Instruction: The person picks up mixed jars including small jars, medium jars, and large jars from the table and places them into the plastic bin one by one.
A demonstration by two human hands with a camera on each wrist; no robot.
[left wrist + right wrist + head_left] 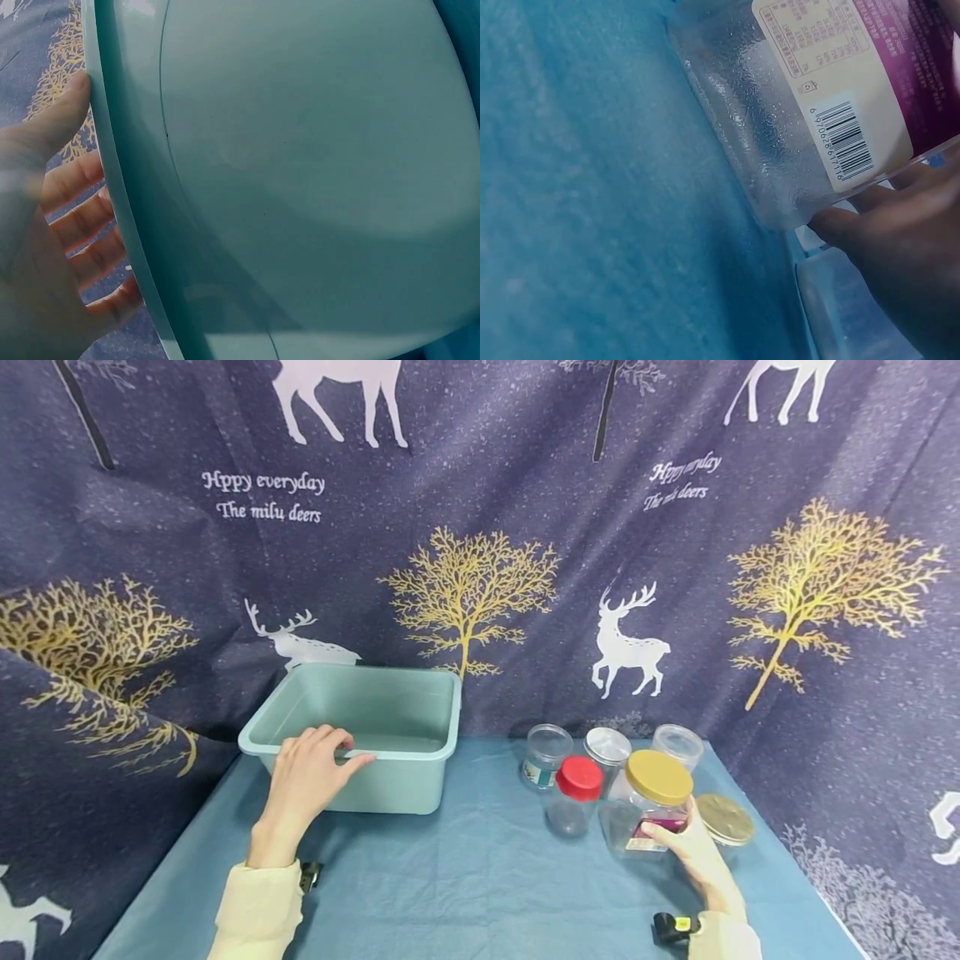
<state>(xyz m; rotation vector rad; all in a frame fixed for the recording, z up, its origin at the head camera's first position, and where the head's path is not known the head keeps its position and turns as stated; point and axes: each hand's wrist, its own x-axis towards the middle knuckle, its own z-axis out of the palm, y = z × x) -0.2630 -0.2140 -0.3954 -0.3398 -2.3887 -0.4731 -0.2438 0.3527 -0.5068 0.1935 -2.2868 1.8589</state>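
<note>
Left hand (306, 777) extended forward, palm down, fingers (82, 217) curled over a rim, thumb (64, 112) pressed beside them. Right hand (693, 847) drawn nearer the body, fingers (870, 225) wrapped around a held container. Both forearms in pale sleeves, wrists level.

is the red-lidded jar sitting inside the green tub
No, the red-lidded jar stands on the blue tablecloth among the other jars, right of the green tub.

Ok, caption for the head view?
Left hand grips green tub rim; right hand holds gold-lidded jar among other jars.
</note>
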